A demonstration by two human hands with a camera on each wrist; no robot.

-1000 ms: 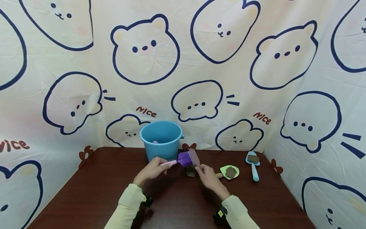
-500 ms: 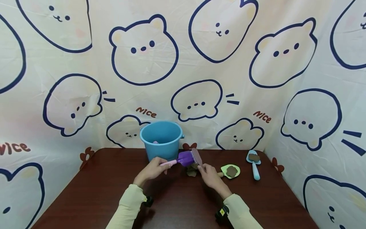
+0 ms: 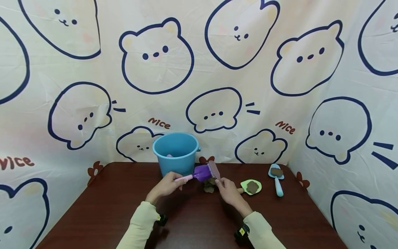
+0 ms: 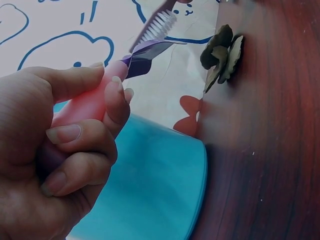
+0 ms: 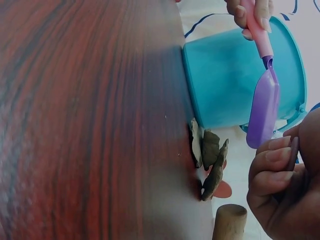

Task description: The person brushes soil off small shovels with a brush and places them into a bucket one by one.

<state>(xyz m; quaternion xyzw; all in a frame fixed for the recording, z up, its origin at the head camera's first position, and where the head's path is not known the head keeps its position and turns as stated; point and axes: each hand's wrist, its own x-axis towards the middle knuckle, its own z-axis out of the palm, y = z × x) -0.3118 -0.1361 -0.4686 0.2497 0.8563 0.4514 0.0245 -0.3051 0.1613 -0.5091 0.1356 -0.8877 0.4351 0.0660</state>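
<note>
In the head view my left hand (image 3: 166, 186) grips the pink handle of a purple toy shovel (image 3: 202, 173), its blade pointing right. My right hand (image 3: 230, 194) holds a mauve brush (image 3: 214, 170) upright, bristles facing the blade. Seen from the left wrist, the white bristles of the brush (image 4: 159, 27) are right at the blade's edge; the fingers curl round the handle (image 4: 87, 107). The right wrist view shows the blade (image 5: 265, 107) hanging in front of the bucket, while my right fingers (image 5: 272, 172) pinch the brush's handle, its head hidden there. Brownish-green flaky pieces (image 3: 209, 186) lie beneath.
A blue bucket (image 3: 175, 164) stands behind my left hand, with something small and pink inside. To the right lie a green scoop (image 3: 245, 182) with a wooden handle and a light-blue shovel (image 3: 278, 188), each bearing a brown lump. Printed cloth (image 3: 214, 76) walls the dark table's back.
The right hand and brush have shifted slightly right, showing more of the bristles and the flaky pieces. The left hand holds the shovel almost still. Over the last half second little differs.
</note>
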